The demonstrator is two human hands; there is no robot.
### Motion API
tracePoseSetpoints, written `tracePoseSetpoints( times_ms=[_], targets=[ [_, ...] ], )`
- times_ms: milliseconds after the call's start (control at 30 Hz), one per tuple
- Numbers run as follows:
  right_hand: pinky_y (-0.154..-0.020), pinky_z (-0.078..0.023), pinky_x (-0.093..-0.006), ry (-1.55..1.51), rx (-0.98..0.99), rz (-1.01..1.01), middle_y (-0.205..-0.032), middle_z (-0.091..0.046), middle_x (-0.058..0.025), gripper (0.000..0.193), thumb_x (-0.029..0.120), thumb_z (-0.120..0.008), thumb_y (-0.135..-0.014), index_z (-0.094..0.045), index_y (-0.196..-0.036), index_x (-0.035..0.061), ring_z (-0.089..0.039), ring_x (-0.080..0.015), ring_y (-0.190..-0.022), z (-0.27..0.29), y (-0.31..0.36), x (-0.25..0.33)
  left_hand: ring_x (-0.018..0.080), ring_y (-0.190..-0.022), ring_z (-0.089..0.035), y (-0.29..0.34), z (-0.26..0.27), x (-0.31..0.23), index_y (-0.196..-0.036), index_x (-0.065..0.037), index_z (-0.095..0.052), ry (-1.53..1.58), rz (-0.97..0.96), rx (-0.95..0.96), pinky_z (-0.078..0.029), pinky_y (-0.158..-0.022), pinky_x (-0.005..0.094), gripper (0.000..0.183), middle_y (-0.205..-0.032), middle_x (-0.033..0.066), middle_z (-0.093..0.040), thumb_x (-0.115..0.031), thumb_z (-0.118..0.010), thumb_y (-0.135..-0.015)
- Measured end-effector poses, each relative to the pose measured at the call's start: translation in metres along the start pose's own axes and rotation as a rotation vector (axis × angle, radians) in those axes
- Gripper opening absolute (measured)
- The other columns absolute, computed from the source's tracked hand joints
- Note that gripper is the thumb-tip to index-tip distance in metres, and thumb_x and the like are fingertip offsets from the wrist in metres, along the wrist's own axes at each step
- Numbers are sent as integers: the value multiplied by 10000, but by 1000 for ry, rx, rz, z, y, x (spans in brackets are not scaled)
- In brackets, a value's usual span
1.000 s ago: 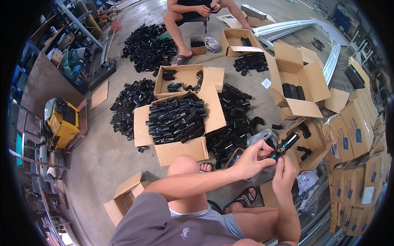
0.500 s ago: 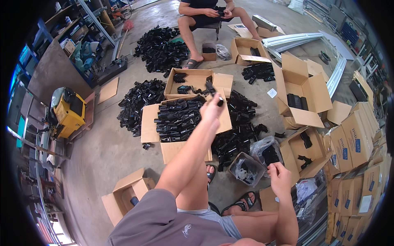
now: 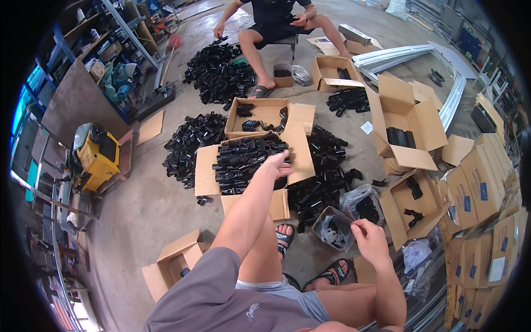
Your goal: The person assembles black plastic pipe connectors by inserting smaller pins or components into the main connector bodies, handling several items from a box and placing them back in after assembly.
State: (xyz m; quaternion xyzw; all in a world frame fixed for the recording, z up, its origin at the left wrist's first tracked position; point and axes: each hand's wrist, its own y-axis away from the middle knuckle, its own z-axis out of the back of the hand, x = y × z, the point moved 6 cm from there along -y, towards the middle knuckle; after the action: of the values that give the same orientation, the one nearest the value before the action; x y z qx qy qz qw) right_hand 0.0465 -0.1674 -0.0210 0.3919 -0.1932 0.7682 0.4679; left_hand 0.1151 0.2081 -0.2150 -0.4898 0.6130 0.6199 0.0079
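Note:
My left hand (image 3: 276,165) is over the right side of an open cardboard box (image 3: 208,166) heaped with black plastic parts (image 3: 243,160). Its fingers are apart, with nothing seen in them. Farther right, my right hand (image 3: 369,239) has its thumb and fingertips pinched together. Whatever it may hold is too small to make out. Just left of that hand stands a clear plastic tub (image 3: 333,232) with small pieces and plastic film inside. Behind the tub, a clear plastic bag (image 3: 357,198) holds black pieces.
Loose black parts (image 3: 193,141) lie in heaps around the box. Another open carton (image 3: 257,133) is behind it. At right are open boxes (image 3: 412,119) and stacked cartons (image 3: 473,188). A co-worker (image 3: 279,22) sits at the far side; a yellow machine (image 3: 97,157) stands left.
My left hand has come back toward me and opened; the black part it held is gone from it. My right hand shifted slightly left. The co-worker's hand reached to the far heap.

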Motion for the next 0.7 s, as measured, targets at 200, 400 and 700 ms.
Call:
tracePoseSetpoints(
  times_ms=[200,400,700],
  targets=[
    [-603,-473,-345,22,27,14,-832,-684,-153,171,165,-637,-924,-685,-974,9,-624,-249,-638,-6,2,3,299,-970,-698,48,-71,8,-1258,21,-607,-615,-98,158,-596,-794,399,577,-1203,197,-661,-449,-650,-926],
    [-616,-485,-348,48,35,-10,-843,-688,-159,184,176,-636,-924,-683,-990,10,-636,-253,-650,-3,6,0,339,-1165,-615,54,-103,14,-1271,-81,-648,-1457,-568,274,-468,-1015,388,610,-1255,174,-651,-516,-660,-843],
    [-669,-513,-382,87,66,-39,-879,-696,-162,196,195,-621,-932,-683,-999,22,-668,-310,-727,0,1,2,331,-1149,-628,76,-125,17,-1359,-77,-566,-1546,-586,369,-477,-998,385,638,-1236,167,-665,-505,-627,-890]
  ],
)
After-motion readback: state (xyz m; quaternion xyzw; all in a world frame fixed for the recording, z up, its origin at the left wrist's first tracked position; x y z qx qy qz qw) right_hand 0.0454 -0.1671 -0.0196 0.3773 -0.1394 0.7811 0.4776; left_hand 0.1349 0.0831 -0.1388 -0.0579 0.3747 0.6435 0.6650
